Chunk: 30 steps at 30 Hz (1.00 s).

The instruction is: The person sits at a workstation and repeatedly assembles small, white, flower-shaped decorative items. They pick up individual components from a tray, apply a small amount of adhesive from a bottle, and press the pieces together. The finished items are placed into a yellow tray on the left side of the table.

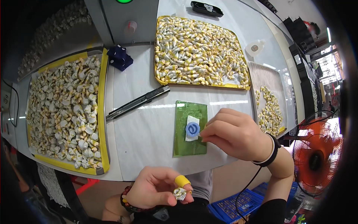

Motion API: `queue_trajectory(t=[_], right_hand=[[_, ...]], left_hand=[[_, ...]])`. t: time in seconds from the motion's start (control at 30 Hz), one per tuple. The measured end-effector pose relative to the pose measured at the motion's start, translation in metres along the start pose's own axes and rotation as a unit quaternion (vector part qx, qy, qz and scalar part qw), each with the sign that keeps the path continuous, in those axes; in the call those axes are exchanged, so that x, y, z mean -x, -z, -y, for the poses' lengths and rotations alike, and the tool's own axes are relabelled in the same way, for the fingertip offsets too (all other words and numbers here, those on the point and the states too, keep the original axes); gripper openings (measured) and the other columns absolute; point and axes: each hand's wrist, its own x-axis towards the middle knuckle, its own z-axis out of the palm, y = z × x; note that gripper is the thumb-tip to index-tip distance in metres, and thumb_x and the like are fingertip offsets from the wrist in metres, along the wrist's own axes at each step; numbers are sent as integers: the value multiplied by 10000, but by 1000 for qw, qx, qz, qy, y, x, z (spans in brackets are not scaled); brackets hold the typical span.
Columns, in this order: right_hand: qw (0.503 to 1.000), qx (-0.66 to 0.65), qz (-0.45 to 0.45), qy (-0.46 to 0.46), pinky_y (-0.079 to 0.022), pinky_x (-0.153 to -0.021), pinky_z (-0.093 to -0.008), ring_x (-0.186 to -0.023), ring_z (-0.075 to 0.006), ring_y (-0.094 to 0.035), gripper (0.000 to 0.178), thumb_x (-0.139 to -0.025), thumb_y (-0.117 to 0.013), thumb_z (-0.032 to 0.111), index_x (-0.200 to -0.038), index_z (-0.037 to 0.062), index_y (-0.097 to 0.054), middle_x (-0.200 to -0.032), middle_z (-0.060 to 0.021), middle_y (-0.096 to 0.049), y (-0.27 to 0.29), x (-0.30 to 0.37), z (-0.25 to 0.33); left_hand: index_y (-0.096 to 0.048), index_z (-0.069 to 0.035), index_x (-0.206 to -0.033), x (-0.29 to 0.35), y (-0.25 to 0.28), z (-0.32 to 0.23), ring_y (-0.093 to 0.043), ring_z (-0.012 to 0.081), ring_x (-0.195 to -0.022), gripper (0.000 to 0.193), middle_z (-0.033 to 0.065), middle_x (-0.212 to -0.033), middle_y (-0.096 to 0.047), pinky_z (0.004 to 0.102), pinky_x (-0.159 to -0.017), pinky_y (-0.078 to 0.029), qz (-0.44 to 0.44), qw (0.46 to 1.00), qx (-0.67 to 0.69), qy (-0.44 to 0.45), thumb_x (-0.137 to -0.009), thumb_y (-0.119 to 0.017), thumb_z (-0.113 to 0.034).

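Note:
My left hand (151, 188), low in the picture near the table's front edge, pinches a small white-and-yellow piece (179, 193) between thumb and fingers. Yellow tape wraps one of its fingers. Over the table, my right hand (238, 136) has thumb and fingertips pressed together beside a round blue cap-like piece (192, 129) with a dark curved mark. Whether anything small sits in that pinch is hidden. The blue piece lies on a white pad (191, 139), which rests on a green rectangular mat (184, 150).
Yellow-edged trays of small white-and-yellow pieces stand at the back (203, 86) and left (101, 108); a partly filled tray (263, 72) is right. A utility knife (138, 101), dark blue cloth (120, 58), white bottle (255, 48) and black case (206, 9) lie around. An orange fan (317, 145) stands right.

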Motion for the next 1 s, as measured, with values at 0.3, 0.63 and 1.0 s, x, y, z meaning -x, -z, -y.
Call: queue_trajectory(t=[0.3,0.63,1.0], right_hand=[[997,62,16,36,-470,-658,-332,-744,-255,-534,182,-662,-571,30,-844,22,-569,-752,-84,-514,-7,-8,-2],[996,86,22,28,-481,-600,-313,-693,-223,-575,191,-640,-658,-48,-816,23,-631,-769,-70,-598,-5,-11,2],[967,-179,-133,127,-491,-489,-229,-590,-170,-605,64,-686,-681,7,-742,34,-695,-730,-69,-642,-2,-16,34]], left_hand=[[-556,57,-1101,2,-1,-4,-641,188,-881,412,152,-947,-657,302,-817,-513,-46,999,8,14,-795,-715,-170],[-556,44,-1071,-3,-2,-7,-645,171,-823,475,142,-895,-663,280,-768,-517,-52,997,31,38,-787,-720,-299],[-507,36,-1011,-10,2,0,-652,175,-765,394,118,-854,-643,320,-745,-539,-5,981,138,136,-881,-608,-322]])
